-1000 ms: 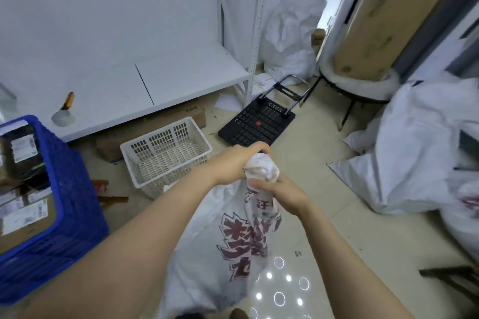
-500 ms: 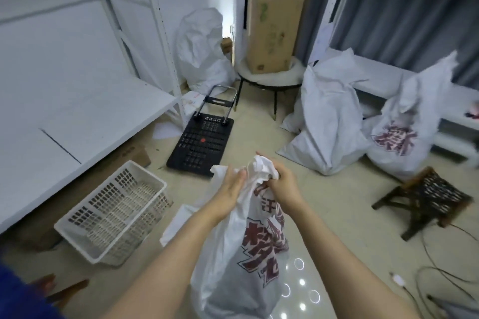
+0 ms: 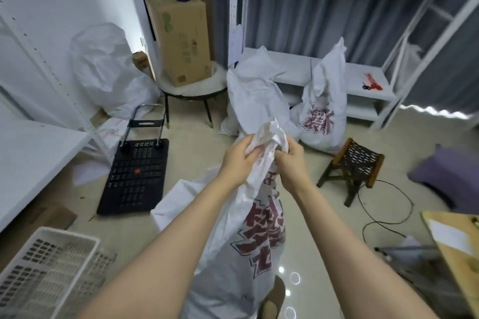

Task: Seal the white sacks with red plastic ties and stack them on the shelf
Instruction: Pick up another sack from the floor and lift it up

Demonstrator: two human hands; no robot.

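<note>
Grip condition: the left hand (image 3: 237,160) and the right hand (image 3: 291,163) both pinch the bunched neck of the white sack (image 3: 248,235), fingers curled into the material from opposite sides, knuckles close together. The neck is gathered into a narrow twist above the grip, which, as a judgement, readies it to take a tie. The body of the sack hangs below the hands at 6 o'clock; whether its base rests on the floor is hidden. No tie shows in either hand. The red ties (image 3: 373,84) lie on the shelf (image 3: 360,72) at 2 o'clock, well apart from the grip, so one hand will probably have to release to fetch one. Two further sacks (image 3: 324,116), mouths unsealed, lean at 1 o'clock between the person and that shelf. A stool (image 3: 355,166) with a cable (image 3: 383,204) beside it sits at 3 o'clock, in the likely walking line. A folding trolley (image 3: 134,176) lies flat at 10 o'clock, a basket (image 3: 46,274) at 8 o'clock, and a cardboard box (image 3: 181,39) on a chair (image 3: 191,88) at 11 o'clock.
</note>
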